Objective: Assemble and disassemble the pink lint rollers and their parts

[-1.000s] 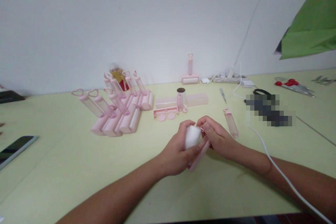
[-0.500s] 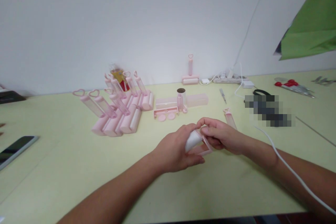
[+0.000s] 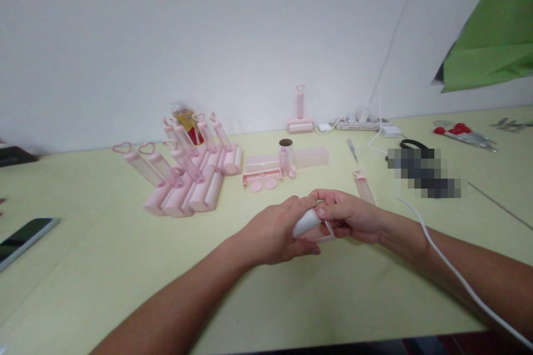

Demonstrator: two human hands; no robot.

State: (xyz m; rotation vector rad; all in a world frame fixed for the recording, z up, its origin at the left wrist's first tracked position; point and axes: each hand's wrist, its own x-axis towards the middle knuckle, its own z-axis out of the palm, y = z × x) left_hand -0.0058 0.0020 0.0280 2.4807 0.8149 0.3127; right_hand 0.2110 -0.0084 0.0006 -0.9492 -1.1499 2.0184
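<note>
Between my two hands is a lint roller head, a white paper roll set against a pink plastic frame. My left hand wraps round its left side, with the thumb below and the fingers over the top. The fingers of my right hand pinch the frame's right end, where the roll meets it. My hands hide much of the frame. Just beyond my right hand lies a loose clear pink handle with a heart-shaped loop.
Several pink lint rollers stand at the left. Farther back are a pink frame, an upright roll, clear covers and another roller. A screwdriver, scissors, a phone and a white cable also lie around.
My right thumb has shifted slightly left over the end of the roll, and the frame's opening shows less. Both hands keep their hold. The whole view has shifted a little.
</note>
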